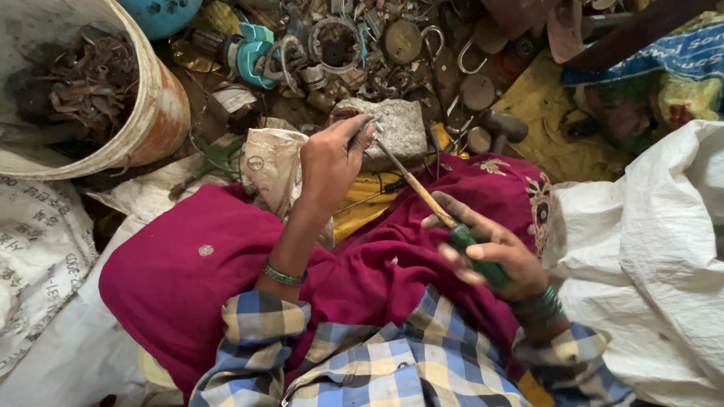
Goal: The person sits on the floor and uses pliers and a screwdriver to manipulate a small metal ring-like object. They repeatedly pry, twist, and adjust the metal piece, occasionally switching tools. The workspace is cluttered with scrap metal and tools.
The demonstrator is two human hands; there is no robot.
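Our left hand [332,162] pinches a small metal piece [369,126] against the stone block [396,130]; our right hand [490,252], fingers wrapped around the screwdriver [434,207], risks the tip slipping into our left fingers.

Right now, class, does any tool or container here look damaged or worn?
Yes. The bucket at upper left has a rusty, stained wall, and the screwdriver in the right hand has a grimy, discoloured shaft. The left hand pinches a small metal piece at the stone block.
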